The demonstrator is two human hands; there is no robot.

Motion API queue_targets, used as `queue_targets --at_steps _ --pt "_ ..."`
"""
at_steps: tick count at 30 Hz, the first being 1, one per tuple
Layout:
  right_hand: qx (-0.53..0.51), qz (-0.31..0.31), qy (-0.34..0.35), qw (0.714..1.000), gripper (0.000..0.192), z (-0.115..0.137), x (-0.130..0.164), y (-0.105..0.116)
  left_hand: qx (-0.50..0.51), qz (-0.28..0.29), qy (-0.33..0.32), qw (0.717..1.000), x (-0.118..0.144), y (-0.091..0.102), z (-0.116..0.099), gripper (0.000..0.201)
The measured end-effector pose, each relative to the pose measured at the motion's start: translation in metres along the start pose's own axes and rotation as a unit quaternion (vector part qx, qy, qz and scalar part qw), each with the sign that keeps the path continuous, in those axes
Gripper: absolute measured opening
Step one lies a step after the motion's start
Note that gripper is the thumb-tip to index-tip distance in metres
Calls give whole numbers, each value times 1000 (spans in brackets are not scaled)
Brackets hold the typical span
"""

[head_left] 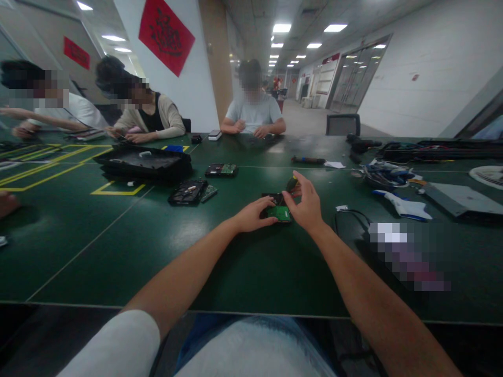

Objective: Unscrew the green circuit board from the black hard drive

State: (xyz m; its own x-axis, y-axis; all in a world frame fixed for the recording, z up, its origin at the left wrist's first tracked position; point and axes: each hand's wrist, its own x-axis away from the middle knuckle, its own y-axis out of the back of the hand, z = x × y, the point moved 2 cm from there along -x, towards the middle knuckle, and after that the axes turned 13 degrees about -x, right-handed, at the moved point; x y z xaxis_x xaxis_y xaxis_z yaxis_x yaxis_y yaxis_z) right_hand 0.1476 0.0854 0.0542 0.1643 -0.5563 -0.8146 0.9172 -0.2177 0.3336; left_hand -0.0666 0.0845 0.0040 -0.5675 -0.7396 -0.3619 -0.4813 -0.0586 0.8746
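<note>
A hard drive with a green circuit board [280,213] lies on the green table in front of me. My left hand [253,214] grips its left side, fingers at the far edge and thumb along the near edge. Above the drive, my right hand [307,203] is closed round a screwdriver [291,183] with a dark, yellowish-green handle. The screwdriver stands roughly upright, its shaft pointing down at the drive. Its tip is too small to make out, so I cannot tell whether it sits in a screw.
Left of my hands lie two more hard drives [221,170] [187,192] and a black tray [145,161]. A cable [353,212], a glove [406,204], a metal box [466,199] and a power drill [363,143] are on the right. Three people sit across the table [220,277].
</note>
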Motion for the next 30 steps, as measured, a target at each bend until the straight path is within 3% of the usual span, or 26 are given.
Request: queue_targets --at_steps 30 --pt "11 -6 0 1000 61 2 0 1 -4 2 -4 1000 0 0 -1 62"
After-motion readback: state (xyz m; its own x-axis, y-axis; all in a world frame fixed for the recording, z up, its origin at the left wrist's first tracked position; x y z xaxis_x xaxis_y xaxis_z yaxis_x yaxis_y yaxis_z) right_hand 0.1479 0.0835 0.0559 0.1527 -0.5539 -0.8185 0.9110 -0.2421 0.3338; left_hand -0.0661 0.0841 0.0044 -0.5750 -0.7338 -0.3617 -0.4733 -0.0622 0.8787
